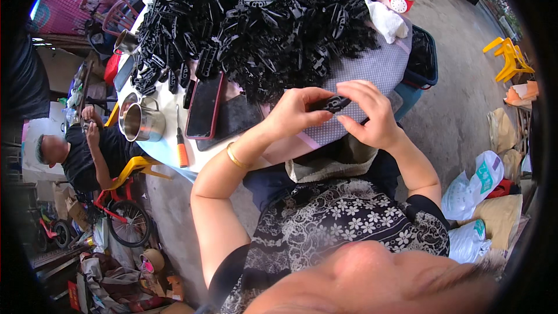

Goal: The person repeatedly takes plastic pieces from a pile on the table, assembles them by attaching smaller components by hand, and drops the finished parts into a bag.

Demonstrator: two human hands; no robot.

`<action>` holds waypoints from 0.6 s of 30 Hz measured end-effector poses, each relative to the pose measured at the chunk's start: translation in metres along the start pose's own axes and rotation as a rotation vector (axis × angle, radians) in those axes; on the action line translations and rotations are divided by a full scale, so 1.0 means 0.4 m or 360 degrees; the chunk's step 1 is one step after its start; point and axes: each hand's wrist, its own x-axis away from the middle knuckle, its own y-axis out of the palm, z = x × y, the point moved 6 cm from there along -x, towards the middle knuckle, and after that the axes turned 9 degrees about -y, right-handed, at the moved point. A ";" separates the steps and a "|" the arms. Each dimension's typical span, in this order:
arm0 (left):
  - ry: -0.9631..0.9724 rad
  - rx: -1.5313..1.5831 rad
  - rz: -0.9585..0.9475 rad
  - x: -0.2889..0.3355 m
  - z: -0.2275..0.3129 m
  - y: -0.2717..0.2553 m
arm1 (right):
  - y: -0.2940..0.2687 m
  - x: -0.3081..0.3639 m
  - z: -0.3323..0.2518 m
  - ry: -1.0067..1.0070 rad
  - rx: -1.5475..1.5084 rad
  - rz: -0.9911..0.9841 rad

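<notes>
Between my hands, over the table's near edge, is a small black oval plastic piece (336, 103) with pale markings. My left hand (297, 110), with a gold bracelet at the wrist, pinches its left end between thumb and fingers. My right hand (372, 115) curls round its right end, fingertips against it. A large heap of similar black plastic pieces (250, 17) covers the far part of the table, just beyond my hands. Below them, a pale cloth sack (331, 166) hangs open at my lap; its inside is mostly hidden.
Left of my hands on the table (261, 154) lie a phone (203, 107), a dark flat slab (235, 121), an orange-handled screwdriver (181, 145) and a metal mug (138, 122). A dark bin (423, 61) stands at the right edge. Another person (87, 151) sits at left.
</notes>
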 end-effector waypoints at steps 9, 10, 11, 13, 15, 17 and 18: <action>0.0439 -0.0828 0.0331 0.029 0.054 0.036 | 0.005 0.057 0.026 0.0420 -0.0260 -0.0063; 0.0405 -0.0808 0.0175 0.026 0.053 0.039 | 0.001 0.063 0.024 0.0465 -0.0346 -0.0100; 0.0369 -0.0787 0.0021 0.026 0.055 0.040 | -0.005 0.068 0.023 0.0510 -0.0431 -0.0138; 0.0579 -0.0765 0.0328 0.040 0.108 -0.023 | -0.015 0.090 0.028 0.0779 -0.0704 -0.0496; 0.0577 -0.0922 0.1168 0.054 0.133 -0.148 | -0.012 0.116 0.015 0.0597 -0.0709 -0.0792; 0.0651 -0.1695 0.2004 0.082 0.132 -0.257 | 0.004 0.131 0.008 0.0543 -0.0587 -0.0946; 0.0438 -0.1825 0.2203 0.085 0.098 -0.315 | 0.016 0.137 0.008 0.0476 -0.0562 -0.0957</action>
